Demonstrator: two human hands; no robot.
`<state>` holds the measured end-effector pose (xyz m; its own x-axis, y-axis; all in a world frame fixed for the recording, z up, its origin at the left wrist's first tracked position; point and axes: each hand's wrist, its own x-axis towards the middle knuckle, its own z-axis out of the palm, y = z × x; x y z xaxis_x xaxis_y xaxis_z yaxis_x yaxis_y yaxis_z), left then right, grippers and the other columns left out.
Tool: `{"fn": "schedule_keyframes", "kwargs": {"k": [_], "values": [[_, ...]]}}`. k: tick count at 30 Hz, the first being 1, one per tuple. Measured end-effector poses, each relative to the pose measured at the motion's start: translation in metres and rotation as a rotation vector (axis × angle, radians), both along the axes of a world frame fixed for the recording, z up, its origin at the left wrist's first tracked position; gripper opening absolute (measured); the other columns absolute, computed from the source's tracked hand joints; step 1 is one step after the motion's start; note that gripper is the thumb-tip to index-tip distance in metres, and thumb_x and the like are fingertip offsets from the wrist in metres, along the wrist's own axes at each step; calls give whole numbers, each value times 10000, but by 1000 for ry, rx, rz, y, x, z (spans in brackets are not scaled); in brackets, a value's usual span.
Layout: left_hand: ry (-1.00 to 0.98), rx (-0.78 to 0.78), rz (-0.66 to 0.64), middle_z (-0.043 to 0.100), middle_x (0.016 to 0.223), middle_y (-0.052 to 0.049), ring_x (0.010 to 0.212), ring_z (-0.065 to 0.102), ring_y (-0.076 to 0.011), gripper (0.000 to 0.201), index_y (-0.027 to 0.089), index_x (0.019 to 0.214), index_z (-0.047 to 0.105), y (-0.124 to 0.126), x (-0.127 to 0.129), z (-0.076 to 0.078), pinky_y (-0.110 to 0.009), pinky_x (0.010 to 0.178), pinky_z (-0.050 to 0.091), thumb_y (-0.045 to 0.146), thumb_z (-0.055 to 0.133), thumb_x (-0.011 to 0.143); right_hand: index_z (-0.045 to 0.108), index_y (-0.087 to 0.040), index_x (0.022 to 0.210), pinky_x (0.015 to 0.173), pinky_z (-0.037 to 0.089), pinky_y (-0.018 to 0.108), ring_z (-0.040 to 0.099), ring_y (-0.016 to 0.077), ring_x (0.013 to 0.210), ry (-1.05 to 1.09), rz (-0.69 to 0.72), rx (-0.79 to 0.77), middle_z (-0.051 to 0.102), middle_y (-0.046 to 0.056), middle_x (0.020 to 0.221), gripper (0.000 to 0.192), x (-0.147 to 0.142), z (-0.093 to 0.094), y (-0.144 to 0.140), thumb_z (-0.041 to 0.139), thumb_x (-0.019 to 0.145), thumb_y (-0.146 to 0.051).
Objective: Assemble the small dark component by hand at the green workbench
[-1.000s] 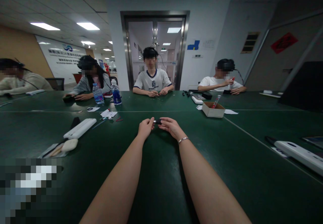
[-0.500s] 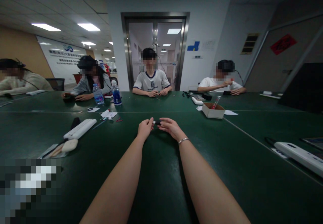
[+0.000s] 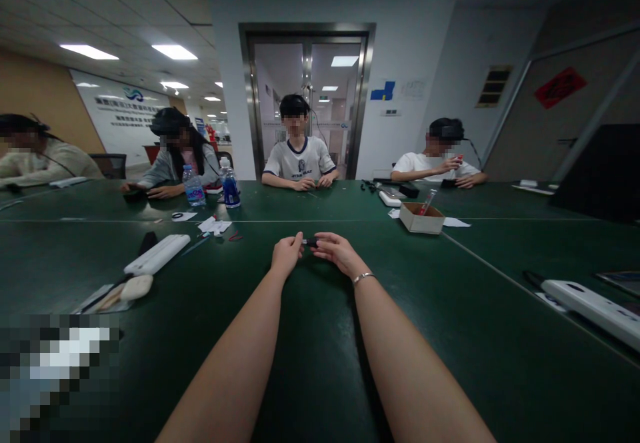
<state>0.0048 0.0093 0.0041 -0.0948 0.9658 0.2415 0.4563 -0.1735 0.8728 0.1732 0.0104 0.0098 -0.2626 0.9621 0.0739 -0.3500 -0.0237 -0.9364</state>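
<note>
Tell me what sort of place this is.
Most likely an office meeting room. A long dark green table seats several people, glass double doors with a steel frame stand behind them, and a white wall sign with a blue logo hangs under ceiling panel lights.

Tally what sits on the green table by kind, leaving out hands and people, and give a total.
Small dark item held between left hand and right hand: 1
Water bottles: 2
Cardboard box: 1
Long white strips: 2
Total: 6; smaller scraps are too small to tell.
</note>
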Motion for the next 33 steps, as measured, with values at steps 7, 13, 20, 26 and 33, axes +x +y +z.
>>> {"fn": "schedule_keyframes", "kwargs": {"k": [7, 13, 20, 26, 33], "values": [[36, 3, 28, 566, 482, -30, 459, 501, -147, 584, 176, 553, 594, 0, 0, 1, -269, 515, 346, 645, 351, 803, 629, -142, 928, 679, 577, 248, 685, 160, 740, -3, 3, -19, 673, 52, 846, 230, 0, 3, -3, 674, 713, -73], [26, 16, -23, 591, 534, -28, 508, 529, -148, 527, 175, 602, 604, -1, 1, 0, -261, 533, 360, 618, 394, 798, 621, -132, 878, 649, 578, 268, 687, 170, 682, 0, -53, -51, 679, 57, 779, 153, -2, 2, -1, 676, 738, -103], [-83, 21, -112, 616, 646, -17, 588, 550, -135, 376, 175, 711, 605, 1, 2, -2, -246, 569, 404, 535, 510, 767, 606, -114, 834, 611, 573, 260, 676, 162, 619, 14, -95, -98, 667, 66, 734, 47, -3, 7, -4, 629, 793, -105], [-143, 52, -157, 643, 768, -42, 703, 583, -150, 244, 166, 815, 627, 3, 3, -3, -265, 664, 445, 391, 611, 722, 602, -110, 863, 569, 568, 240, 669, 152, 592, -7, -125, -97, 663, 72, 739, 42, -4, 7, -5, 576, 832, -101], [-175, 71, -225, 645, 845, -44, 751, 587, -141, 250, 168, 905, 609, 3, 5, -4, -253, 693, 448, 353, 597, 736, 596, -109, 848, 530, 557, 223, 657, 143, 559, -22, -141, -87, 650, 57, 688, 70, -5, 3, -1, 638, 801, -140]]}}
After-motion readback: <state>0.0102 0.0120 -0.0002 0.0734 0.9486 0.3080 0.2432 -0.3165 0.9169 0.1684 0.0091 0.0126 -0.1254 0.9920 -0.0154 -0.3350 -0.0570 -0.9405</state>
